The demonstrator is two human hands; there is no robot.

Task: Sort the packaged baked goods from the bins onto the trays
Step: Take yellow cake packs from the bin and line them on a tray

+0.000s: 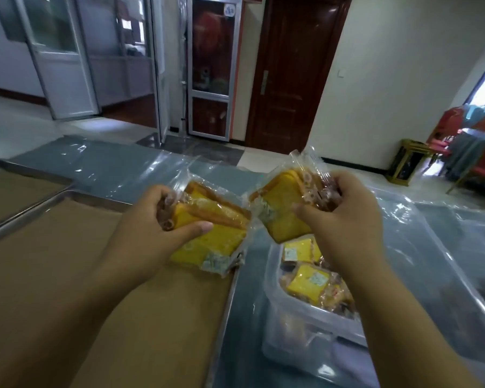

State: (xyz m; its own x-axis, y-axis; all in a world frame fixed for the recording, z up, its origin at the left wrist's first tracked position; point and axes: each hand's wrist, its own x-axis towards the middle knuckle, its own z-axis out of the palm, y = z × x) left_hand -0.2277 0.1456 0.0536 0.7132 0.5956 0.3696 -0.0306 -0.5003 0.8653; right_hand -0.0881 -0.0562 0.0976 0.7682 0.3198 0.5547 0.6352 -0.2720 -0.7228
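Left hand (149, 219) at 9 o'clock of centre was gripping a clear-wrapped pack of yellow sponge-cake slices (216, 233). Thumb lay across the top face and fingers were curled round the far-left edge. That pack hung over the 2 o'clock corner of the large metal tray lined with brown paper (227, 312). I couldn't tell whether it touched the liner.

Right hand (344, 208) at 3 o'clock was gripping a second clear-wrapped yellow cake pack (280, 208). Thumb was on the near face, fingers were wrapped round the right end, and the pack was tilted and held in the air above the table.

The two packs sat just beside each other, wrapper edges nearly meeting at centre.

The clear plastic bin (305, 340) at 5 o'clock, under the right forearm, held more labelled yellow cake packs (308, 281).

A second paper-lined metal tray (11, 191) sat at 9–10 o'clock, right beside the first.

The grey table under a clear plastic sheet (118, 166) carried all of it.

A dark brown wooden door (291, 79) was at 12 o'clock and red chairs (484, 163) at 3 o'clock.
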